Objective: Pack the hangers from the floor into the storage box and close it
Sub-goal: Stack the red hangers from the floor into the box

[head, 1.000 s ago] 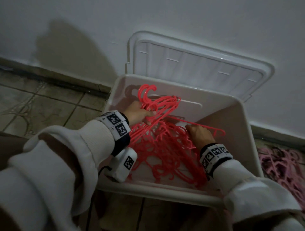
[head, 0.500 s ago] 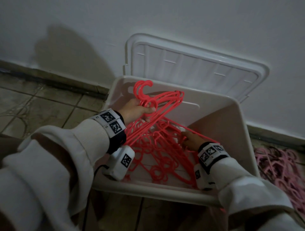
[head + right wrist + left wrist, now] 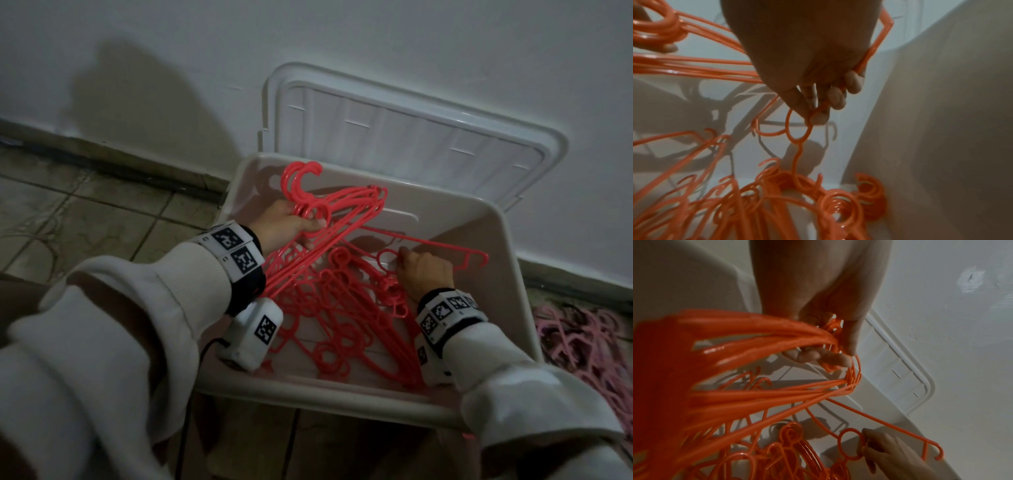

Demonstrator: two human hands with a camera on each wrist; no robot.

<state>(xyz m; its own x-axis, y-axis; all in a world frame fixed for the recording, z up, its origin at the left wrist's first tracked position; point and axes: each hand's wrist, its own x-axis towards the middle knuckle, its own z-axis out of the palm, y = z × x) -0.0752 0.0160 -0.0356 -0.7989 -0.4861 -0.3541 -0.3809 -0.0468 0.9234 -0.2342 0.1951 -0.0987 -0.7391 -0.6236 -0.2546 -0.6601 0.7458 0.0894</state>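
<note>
Writing legible anywhere: nothing beyond black-and-white square code tags (image 3: 244,260) on both wrist bands — no brand or label readable. Left hand (image 3: 286,226) is curled round a bundle of red hangers (image 3: 342,205), too overlapped to count, held inside one white storage box (image 3: 513,274), while right hand (image 3: 424,274) pinches a single hanger (image 3: 799,129) at its neck loop. One lid (image 3: 411,137) stands beyond both hands against the wall — pink hangers (image 3: 589,339) lie on the floor right of the right hand.

Home interior, dim: worn tiled floor (image 3: 85,219), plain white wall (image 3: 376,44) with dark skirting, plastic storage box (image 3: 507,274) (household sort) of clothes hangers (image 3: 329,301).
</note>
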